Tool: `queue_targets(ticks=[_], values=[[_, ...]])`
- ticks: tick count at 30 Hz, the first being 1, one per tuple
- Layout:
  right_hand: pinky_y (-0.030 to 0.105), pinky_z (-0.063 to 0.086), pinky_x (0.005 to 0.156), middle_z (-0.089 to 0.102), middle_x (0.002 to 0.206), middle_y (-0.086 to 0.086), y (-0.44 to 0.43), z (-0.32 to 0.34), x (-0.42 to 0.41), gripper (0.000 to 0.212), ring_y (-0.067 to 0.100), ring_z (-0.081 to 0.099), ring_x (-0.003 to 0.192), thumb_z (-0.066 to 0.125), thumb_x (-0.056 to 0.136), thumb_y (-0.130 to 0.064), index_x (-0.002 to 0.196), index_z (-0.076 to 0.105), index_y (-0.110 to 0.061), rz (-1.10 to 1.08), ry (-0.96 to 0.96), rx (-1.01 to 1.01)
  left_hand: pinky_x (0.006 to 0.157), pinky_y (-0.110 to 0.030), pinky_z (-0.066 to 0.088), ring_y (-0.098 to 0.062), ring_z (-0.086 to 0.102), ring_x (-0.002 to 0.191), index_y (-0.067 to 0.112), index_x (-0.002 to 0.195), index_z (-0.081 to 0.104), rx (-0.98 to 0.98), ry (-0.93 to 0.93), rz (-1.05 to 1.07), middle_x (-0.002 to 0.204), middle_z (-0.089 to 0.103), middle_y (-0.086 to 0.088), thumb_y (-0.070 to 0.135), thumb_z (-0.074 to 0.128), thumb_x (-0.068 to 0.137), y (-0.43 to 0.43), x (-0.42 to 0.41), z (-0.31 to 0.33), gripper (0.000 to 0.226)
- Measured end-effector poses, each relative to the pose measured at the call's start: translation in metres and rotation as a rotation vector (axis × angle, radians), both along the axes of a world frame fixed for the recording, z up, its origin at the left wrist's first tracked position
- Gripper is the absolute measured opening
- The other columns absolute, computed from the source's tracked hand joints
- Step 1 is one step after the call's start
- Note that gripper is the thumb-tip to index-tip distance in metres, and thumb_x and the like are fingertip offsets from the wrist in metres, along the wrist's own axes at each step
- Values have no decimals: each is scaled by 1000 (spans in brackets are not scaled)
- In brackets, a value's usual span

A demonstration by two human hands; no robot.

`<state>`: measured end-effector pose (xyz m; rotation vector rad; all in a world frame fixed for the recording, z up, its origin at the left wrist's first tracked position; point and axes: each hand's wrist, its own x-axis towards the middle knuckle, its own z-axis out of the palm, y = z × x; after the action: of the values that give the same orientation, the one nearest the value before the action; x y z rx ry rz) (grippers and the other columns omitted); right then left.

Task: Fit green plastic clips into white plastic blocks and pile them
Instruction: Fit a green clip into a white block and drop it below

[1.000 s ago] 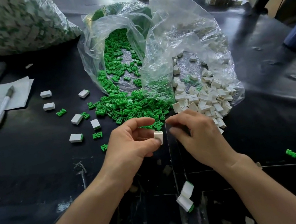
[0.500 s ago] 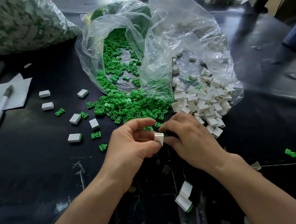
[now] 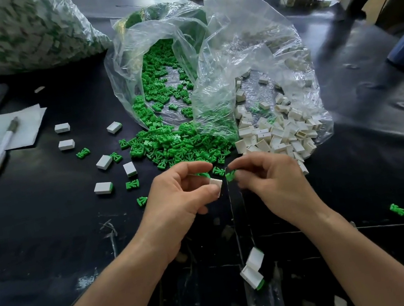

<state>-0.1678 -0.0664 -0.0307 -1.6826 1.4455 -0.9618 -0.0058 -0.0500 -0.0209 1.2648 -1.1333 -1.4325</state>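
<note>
Here the left hand (image 3: 183,195) pinches a white block (image 3: 216,185) between thumb and curled fingers. Just right of it, not quite touching, a green clip (image 3: 231,175) is pinched in the fingertips of the right hand (image 3: 274,181). To seat it well, I judge the block should be held steady, the clip squared to the opening, then pushed straight in until flush; a tilted clip would likely jam. Fitted blocks (image 3: 103,187) lie to the left, while the clip heap (image 3: 176,149) and block heap (image 3: 277,135) spill from bags (image 3: 245,48) just beyond the hands. No writing is legible, either on the pen (image 3: 1,147) at far left or on the bags.
</note>
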Motion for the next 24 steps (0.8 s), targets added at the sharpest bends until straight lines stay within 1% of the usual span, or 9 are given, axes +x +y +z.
queue_targets(ticks=[2,4,9,13,17,19,22,24], values=[[10,45,60,67,67,-10,1,2,1,27,2,65,63,64,84,-5,79,65,-32,4,-90,36,53,-17,51,-10,68,68,22,92,65,6,7,2,69,69,4,-4,67,78,0,1,-1,29],[9,44,57,67,66,-10,2,3,3,26,2,65,61,64,84,-6,79,66,-31,19,-140,46,53,-19,52,-13,69,69,21,93,64,4,9,-3,68,68,4,-6,66,79,1,1,-1,31],[10,44,58,66,65,-9,5,6,6,26,3,63,60,64,83,-4,78,66,-29,58,-201,39,48,-15,46,-5,60,61,23,90,64,-46,-47,-3,65,66,5,-4,70,76,0,0,0,31],[14,46,60,65,67,-7,7,7,8,26,4,62,61,63,83,-2,78,66,-27,115,-181,44,48,-14,46,-3,60,59,22,92,64,-59,-53,-5,65,66,6,-3,70,76,0,0,-1,31],[29,52,67,63,66,-7,8,8,7,27,8,60,63,64,83,-2,77,65,-29,139,-114,25,48,-14,45,-1,58,57,22,92,64,-69,-59,-8,63,67,8,-2,71,74,0,1,-1,31],[35,51,69,62,66,-7,8,8,6,29,9,58,64,64,83,-3,76,64,-31,150,-84,18,47,-13,44,0,57,55,23,92,64,-74,-69,-10,64,68,8,-2,72,74,0,1,-1,32],[35,52,71,63,68,-5,7,7,6,26,10,59,66,62,85,-6,79,63,-31,154,-79,52,47,-13,43,0,57,55,23,91,65,-79,-77,-9,65,68,8,0,73,73,0,1,-1,31],[29,52,67,63,65,-4,7,5,7,24,6,59,63,58,88,-10,76,62,-30,161,-43,86,47,-14,44,0,58,56,24,91,65,-77,-77,-6,64,68,9,0,73,73,-1,2,-1,31]])
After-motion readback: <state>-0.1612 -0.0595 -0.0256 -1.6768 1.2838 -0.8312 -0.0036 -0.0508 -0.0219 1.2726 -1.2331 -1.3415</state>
